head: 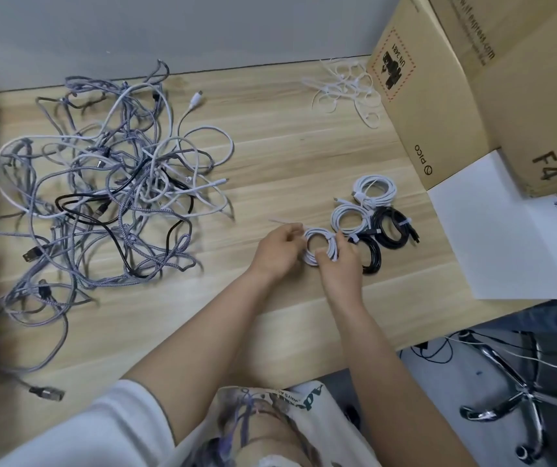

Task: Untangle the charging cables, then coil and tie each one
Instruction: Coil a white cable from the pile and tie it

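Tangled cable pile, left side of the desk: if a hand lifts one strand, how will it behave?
The tangled cable pile probably comes up floppy and dragging: its strands loop over and through each other, so neighbours likely follow. The braided grey ones look limp, lying in slack curves. Likely light, since all are thin cords, though plugs may snag on loops.

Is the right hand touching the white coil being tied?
Touching: the head view shows the right hand with its thumb and fingers gripping the white coil.

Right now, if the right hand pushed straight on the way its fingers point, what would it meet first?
The right hand points up the table, gripping the white coil. Straight on, it would probably meet the tied white coil first, with the black coil just beside its path; depth is unclear.
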Demonstrator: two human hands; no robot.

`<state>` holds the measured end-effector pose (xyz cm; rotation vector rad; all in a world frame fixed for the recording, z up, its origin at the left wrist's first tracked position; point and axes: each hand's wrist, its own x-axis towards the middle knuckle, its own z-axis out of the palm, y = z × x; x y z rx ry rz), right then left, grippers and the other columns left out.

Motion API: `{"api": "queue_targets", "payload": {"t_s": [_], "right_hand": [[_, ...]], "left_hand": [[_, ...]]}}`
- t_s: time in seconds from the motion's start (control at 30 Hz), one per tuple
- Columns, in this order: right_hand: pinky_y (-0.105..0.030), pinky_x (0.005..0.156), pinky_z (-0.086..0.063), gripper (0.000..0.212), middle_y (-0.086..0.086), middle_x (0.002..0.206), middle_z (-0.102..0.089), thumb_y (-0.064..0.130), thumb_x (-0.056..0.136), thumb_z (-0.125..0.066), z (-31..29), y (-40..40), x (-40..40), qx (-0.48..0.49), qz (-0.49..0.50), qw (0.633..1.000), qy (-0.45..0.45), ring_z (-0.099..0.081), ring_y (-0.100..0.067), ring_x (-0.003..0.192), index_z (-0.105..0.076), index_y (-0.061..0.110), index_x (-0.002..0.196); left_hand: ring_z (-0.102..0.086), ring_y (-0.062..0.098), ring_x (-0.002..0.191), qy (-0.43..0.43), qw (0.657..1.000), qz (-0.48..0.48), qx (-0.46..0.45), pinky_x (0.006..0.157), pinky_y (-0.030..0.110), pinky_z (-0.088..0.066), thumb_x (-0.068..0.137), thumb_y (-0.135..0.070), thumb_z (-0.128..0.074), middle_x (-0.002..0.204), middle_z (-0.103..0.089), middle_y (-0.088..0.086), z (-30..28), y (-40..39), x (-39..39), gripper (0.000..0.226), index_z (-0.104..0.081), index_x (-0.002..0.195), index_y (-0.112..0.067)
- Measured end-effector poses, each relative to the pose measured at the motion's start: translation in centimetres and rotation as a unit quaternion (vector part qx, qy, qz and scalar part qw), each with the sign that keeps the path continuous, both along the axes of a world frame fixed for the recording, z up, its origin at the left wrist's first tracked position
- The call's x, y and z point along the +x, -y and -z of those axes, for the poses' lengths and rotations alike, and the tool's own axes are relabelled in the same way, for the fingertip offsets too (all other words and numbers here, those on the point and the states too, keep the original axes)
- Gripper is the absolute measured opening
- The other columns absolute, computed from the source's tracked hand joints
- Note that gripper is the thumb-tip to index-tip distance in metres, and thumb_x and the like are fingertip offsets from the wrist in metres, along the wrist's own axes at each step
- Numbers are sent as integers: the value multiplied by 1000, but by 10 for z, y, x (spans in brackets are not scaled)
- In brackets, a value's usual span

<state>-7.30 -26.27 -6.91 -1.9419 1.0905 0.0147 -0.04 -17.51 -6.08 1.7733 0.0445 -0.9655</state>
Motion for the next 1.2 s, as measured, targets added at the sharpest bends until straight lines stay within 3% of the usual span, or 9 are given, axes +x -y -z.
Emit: {"api": "queue_targets", "payload": {"t_s": [0.1, 0.2, 0.33, 0.43, 0.63, 0.73, 0.87, 1.0, 1.2], "right_hand": [[-24, 112, -22, 56, -13, 146, -34, 9, 90, -56, -9, -5, 2, 4, 8, 1000, 25, -32, -22, 136, -37, 7, 143], [-15, 106, -22, 46, -9, 139, -39, 2, 89, -55, -22, -17, 4, -31, 4, 996, 83, -38, -19, 131, -49, 6, 134], [-23, 99, -35, 43, -2, 116, -55, -10, 76, -54, -44, -46, 24, -52, -88, 983, 153, -52, -21, 115, -63, 7, 115], [-31, 98, -39, 41, -8, 116, -61, -7, 76, -52, -56, -73, 54, -61, -213, 961, 165, -55, -24, 112, -64, 8, 113], [-39, 104, -36, 47, -6, 127, -60, -1, 85, -47, -64, -115, 101, -80, -409, 908, 37, -51, -24, 121, -56, 18, 127], [-38, 104, -27, 45, -4, 127, -58, 11, 89, -48, -62, -124, 107, -232, -467, 851, -53, -48, -23, 124, -45, 22, 133], [-36, 88, -38, 24, -9, 116, -61, 23, 94, -51, -68, -122, 100, -211, -405, 890, 13, -53, -29, 111, -58, 16, 116], [-39, 74, -43, 17, -9, 94, -67, 26, 93, -55, -87, -126, 92, -118, -257, 940, 188, -59, -30, 91, -66, 13, 91], [-39, 75, -50, 12, -1, 82, -72, 23, 85, -66, -112, -123, 78, -62, -135, 956, 252, -66, -23, 79, -65, 15, 76]], "left_hand": [[-54, 17, 67, -10, 999, -7, -31, 75, 34, -50, 94, -5, -51, 112, -58, 13, -8, -6, 1, 36, -50, 130, -2], [-56, 15, 69, 14, 999, -4, -45, 86, 37, -50, 93, -4, -54, 101, -57, 6, -15, -24, 4, 30, -57, 123, -3], [-56, -3, 52, -8, 997, -35, -69, 59, 14, -45, 93, -2, -52, 77, -60, -1, -22, -68, 10, 18, -61, 108, -8], [-60, 5, 64, -93, 986, -122, -70, 61, 20, -46, 93, -7, -50, 82, -63, -3, -22, -101, 15, 17, -59, 101, -19], [-56, 12, 75, -123, 975, -181, -43, 72, 25, -42, 96, -21, -46, 80, -61, -4, -12, -133, 22, 13, -57, 90, -22], [-57, 14, 87, -121, 978, -164, -40, 72, 26, -43, 96, -20, -44, 86, -62, -8, -12, -139, 23, 17, -60, 91, -25], [-65, 13, 79, -190, 959, -165, -131, 65, 29, -51, 97, -20, -45, 89, -62, -4, -18, -142, 23, 17, -59, 88, -25], [-65, 19, 83, -306, 871, -142, -358, 72, 35, -54, 89, -50, -43, 96, -66, 4, -40, -135, 32, 39, -67, 98, -21], [-62, 24, 103, -297, 795, -94, -520, 91, 36, -46, 74, -20, -67, 106, -67, 12, -56, -129, 46, 36, -64, 106, -5]]}}
